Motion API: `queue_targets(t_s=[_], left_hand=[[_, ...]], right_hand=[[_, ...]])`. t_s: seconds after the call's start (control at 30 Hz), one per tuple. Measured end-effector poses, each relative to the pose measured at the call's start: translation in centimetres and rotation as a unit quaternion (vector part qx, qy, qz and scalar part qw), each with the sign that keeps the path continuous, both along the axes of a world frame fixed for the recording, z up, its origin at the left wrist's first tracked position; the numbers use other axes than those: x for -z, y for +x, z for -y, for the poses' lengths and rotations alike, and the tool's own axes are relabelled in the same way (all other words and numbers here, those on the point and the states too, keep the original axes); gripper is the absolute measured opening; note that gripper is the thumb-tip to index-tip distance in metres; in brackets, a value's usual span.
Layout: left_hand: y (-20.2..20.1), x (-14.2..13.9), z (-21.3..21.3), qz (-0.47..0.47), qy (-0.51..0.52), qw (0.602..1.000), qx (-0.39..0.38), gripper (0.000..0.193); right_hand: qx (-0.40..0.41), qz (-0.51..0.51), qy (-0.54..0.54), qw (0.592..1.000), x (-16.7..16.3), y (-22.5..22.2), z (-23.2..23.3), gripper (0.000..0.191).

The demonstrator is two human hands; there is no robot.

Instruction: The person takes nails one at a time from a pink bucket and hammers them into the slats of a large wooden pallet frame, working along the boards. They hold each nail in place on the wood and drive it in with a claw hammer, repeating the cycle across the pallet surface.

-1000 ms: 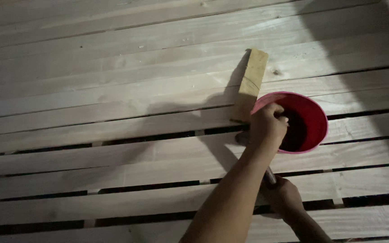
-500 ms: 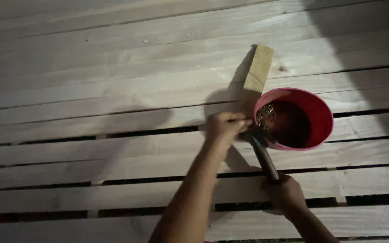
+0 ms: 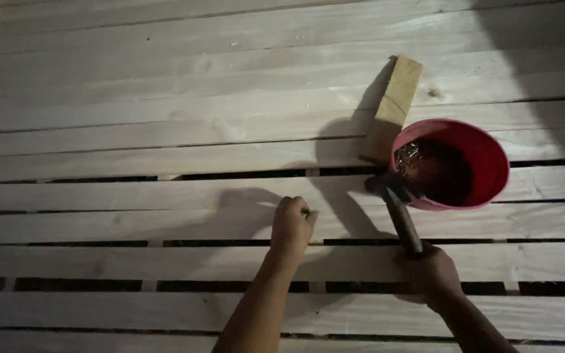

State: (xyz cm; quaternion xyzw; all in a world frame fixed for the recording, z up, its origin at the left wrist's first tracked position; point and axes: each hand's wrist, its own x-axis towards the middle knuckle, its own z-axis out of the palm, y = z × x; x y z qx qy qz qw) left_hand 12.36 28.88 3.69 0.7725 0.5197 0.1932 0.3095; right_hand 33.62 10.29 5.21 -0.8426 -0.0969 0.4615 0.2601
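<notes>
One hammer (image 3: 397, 212), one red bucket (image 3: 485, 157), one block (image 3: 393, 108), perhaps one nail.

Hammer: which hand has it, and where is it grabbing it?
The right hand holds the hammer at the bottom end of its handle, head near the red bowl.

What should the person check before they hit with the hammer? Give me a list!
1. Right hand grips the hammer handle firmly: ok.
2. Left hand holds a nail upright on the plank: cannot tell, only a small tip shows at the fingers.
3. Hammer head is over the left hand's spot: not ok, it is near the red bowl.
4. Wood block lies clear of the hands: ok.
5. Enough light to aim: not ok, shadows cover the work spot.
</notes>
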Motion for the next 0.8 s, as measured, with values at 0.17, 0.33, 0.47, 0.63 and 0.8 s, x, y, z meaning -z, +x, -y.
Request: queue_targets(t_s=[0.17,0.33,0.47,0.63,0.8], left_hand=[[-1.9,2.8,-1.3,0.059,-0.105,0.99,-0.07,0.008],[-2.8,4.0,-0.9,0.072,0.026,0.996,-0.034,0.004],[0.1,2.2,0.2,-0.001,-0.032,0.999,-0.001,0.012],[4.3,-0.8,1.3,-0.118,-0.083,0.99,0.005,0.016],[3.8,-0.5,1.1,-0.002,-0.126,0.992,0.01,0.025]], right_hand=[[-0.009,0.009,-0.008,1.0,-1.0,-0.6,0.0,0.047],[-0.052,0.041,-0.037,0.997,0.0,-0.3,0.7,0.043],[-0.034,-0.004,-0.009,0.999,0.6,0.2,1.1,0.041],[-0.043,-0.006,-0.057,0.997,0.7,0.6,1.8,0.034],[-0.15,0.07,-0.053,0.985,2.6,0.7,5.3,0.036]])
